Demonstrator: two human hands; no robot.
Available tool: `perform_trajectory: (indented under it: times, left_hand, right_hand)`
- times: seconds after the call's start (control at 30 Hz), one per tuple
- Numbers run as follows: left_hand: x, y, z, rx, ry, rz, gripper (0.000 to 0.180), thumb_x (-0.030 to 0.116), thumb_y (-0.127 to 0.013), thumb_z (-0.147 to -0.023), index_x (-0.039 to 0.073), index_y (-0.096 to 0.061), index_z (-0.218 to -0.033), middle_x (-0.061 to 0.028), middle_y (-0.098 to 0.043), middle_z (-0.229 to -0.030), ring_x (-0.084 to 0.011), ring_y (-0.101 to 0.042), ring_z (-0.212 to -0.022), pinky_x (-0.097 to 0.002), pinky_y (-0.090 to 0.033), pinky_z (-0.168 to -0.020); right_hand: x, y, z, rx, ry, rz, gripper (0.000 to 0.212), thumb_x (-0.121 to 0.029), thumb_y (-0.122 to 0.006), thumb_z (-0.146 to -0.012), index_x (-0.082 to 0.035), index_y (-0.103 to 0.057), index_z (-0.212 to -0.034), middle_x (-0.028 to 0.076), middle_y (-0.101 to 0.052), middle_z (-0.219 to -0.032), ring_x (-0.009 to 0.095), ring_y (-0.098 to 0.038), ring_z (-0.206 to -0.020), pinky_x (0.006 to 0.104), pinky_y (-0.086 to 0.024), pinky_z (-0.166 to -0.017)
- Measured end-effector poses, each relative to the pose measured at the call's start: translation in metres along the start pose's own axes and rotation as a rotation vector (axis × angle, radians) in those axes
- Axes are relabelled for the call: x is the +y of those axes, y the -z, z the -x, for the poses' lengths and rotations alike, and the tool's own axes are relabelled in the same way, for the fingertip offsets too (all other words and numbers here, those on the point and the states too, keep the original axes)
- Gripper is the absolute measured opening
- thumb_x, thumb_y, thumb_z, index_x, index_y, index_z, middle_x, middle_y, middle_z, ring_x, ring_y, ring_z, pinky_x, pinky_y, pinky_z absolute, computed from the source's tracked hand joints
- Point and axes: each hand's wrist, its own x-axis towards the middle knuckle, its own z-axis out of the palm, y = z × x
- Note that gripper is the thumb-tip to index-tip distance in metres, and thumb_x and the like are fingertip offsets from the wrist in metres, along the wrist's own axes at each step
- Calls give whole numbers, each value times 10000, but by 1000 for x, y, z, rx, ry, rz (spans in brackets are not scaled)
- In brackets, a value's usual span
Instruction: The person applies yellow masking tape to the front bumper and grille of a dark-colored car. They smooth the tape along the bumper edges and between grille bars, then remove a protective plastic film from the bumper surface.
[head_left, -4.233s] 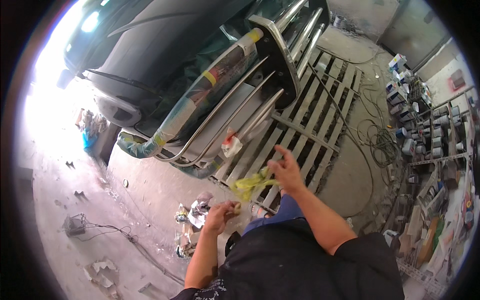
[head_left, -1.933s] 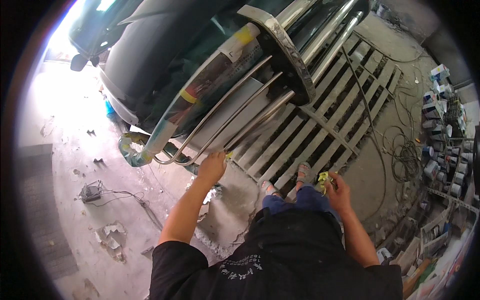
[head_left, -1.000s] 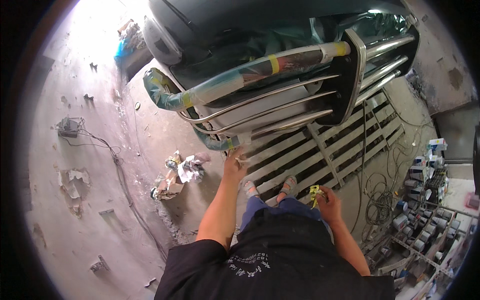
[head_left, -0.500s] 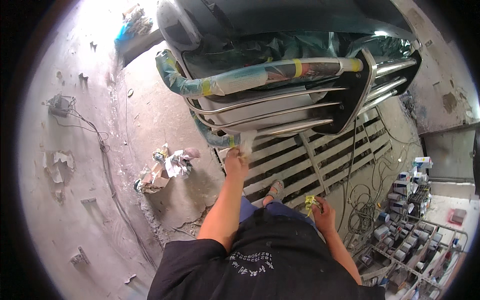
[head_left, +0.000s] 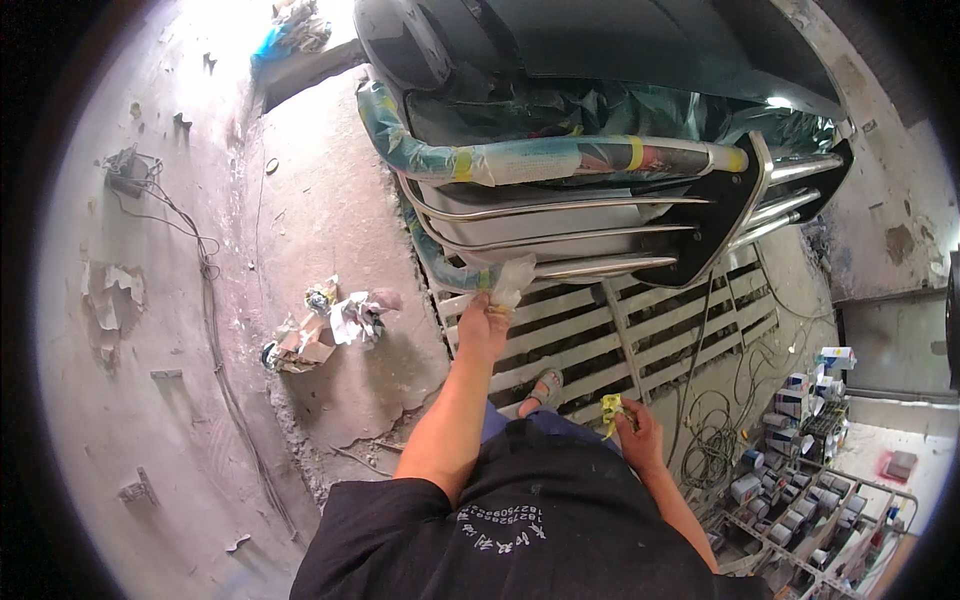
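Observation:
In front of me is a dark vehicle [head_left: 650,45] with a chrome bull bar [head_left: 590,206] across its front. Its thick upper tube [head_left: 535,160] is wrapped in green film and printed paper, with yellow tape bands. My left hand [head_left: 484,322] reaches to the wrapped lower left end [head_left: 445,265] of the bar, closed on a pale, translucent strip of masking film [head_left: 515,282]. Whether that strip is still stuck to the tube I cannot tell. Lower down, by my right hip, my right hand [head_left: 641,434] pinches a crumpled wad of yellow masking tape [head_left: 611,406].
Slatted grating [head_left: 620,345] covers the floor below the bar. Crumpled paper and film [head_left: 335,320] lie to the left. Coiled cables [head_left: 708,450] are on the floor at right, near a rack of paint cans [head_left: 800,510]. A wall with hanging wires [head_left: 205,265] runs along the left.
The view has shifted, so the vehicle sits a little lower and further right. More of the pale film shows beyond my left hand. My right hand keeps the yellow wad.

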Motion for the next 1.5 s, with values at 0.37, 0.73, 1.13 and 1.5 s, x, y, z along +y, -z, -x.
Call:
perform_trajectory:
  times: [0.37,0.73,1.13,1.5]
  left_hand:
    - [16,17,-22,328,-64,41,122,204,-510,-875,103,-533,-811,4,-516,-644,-114,-444,-442,-233,-377,-410]
    - [203,48,145,-44,-700,-137,235,242,-466,-864,68,-550,-999,-65,-612,-946,-193,-624,-824,-309,-537,-644]
    - [156,20,196,-239,-626,-1251,93,43,-622,-796,48,-531,-781,-130,-597,-1105,-230,-562,-1035,-337,-466,-886]
    - [113,-24,186,-564,-203,-450,458,285,-406,-916,9,-407,-1282,-91,-471,-1272,-193,-457,-1172,-320,-349,-999]
  right_hand:
    - [-7,8,8,-9,-23,42,355,-206,-614,-835,4,-583,-1120,181,-625,-1070,306,-617,-981,361,-481,-829]
    - [-39,3,-1,-15,25,-50,347,-217,-596,-842,-46,-575,-1143,156,-633,-1050,297,-627,-951,343,-481,-807]
    - [-202,-35,-33,-511,437,-596,542,-45,-559,-766,-64,-441,-1295,101,-576,-849,155,-575,-781,304,-471,-702]
    - [-284,-114,-48,-11,1055,-58,564,-262,-514,-897,19,-337,-1353,166,-534,-978,286,-522,-906,382,-407,-802]
